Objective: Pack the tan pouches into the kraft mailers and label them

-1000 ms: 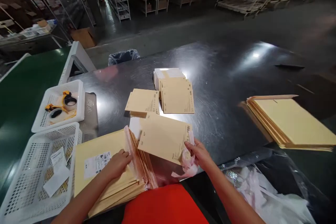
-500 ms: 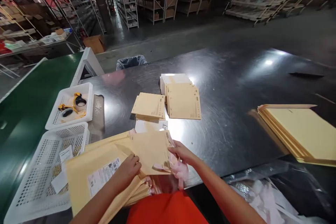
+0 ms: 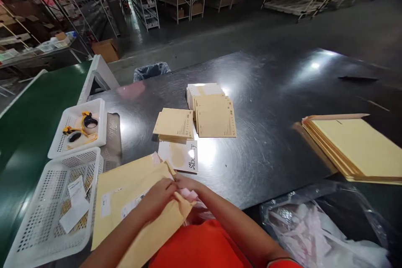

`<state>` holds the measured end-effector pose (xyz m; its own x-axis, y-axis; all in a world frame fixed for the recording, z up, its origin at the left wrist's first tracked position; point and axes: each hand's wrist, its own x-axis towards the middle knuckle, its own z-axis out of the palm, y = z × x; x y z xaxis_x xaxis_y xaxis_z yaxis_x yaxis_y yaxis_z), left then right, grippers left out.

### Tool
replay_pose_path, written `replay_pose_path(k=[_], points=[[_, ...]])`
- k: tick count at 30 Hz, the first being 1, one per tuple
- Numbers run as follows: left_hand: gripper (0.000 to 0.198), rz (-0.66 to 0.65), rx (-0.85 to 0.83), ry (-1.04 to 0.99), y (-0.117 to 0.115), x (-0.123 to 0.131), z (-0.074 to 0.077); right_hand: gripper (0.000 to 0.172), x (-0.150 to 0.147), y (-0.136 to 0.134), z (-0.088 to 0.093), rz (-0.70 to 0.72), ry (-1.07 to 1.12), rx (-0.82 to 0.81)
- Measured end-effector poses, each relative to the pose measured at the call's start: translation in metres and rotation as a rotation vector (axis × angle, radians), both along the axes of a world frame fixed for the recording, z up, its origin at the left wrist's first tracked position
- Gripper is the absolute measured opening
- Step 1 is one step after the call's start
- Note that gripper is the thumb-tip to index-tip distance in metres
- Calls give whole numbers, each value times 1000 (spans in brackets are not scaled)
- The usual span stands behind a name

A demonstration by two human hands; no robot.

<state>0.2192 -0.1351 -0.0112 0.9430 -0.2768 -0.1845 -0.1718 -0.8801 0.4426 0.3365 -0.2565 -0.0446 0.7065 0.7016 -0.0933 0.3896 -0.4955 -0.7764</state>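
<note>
My left hand [image 3: 158, 198] and my right hand [image 3: 185, 184] meet at the open end of a yellow padded mailer [image 3: 138, 201] with a white shipping label, lying on a stack of like mailers at the table's near left edge. Both hands pinch the mailer's flap, where a pink strip [image 3: 190, 194] shows. A white card with a round tan mark [image 3: 179, 156] lies just beyond my hands. Further out sit two stacks of small tan envelopes [image 3: 174, 123] [image 3: 215, 115].
Two white perforated baskets stand at the left: the near one [image 3: 47, 209] holds paper slips, the far one [image 3: 78, 127] tape dispensers. A stack of large yellow mailers [image 3: 354, 148] lies at the right. A clear bag of waste strips [image 3: 317, 230] hangs at the near right. A green conveyor [image 3: 28, 113] runs on the left.
The small tan envelope my right hand held has gone into the labelled mailer. Both hands have come together at its flap, uncovering the white card on the table.
</note>
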Motion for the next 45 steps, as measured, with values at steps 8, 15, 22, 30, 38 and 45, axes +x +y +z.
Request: replay_pose_path(k=[8, 15, 22, 30, 38, 45], points=[[72, 581, 285, -30, 52, -73, -54, 44, 66, -123, 25, -441, -318, -595], [86, 345, 222, 2, 59, -52, -72, 30, -17, -67, -16, 627, -612, -366], [88, 293, 193, 78, 64, -46, -62, 30, 8, -52, -20, 301, -606, 150], [89, 256, 163, 113, 62, -44, -56, 34, 107, -149, 79, -667, -1007, 275], [68, 244, 165, -12, 61, -46, -68, 26, 2, -19, -24, 247, -94, -278], [87, 405, 199, -153, 57, -47, -75, 29, -21, -3, -39, 292, -53, -280]])
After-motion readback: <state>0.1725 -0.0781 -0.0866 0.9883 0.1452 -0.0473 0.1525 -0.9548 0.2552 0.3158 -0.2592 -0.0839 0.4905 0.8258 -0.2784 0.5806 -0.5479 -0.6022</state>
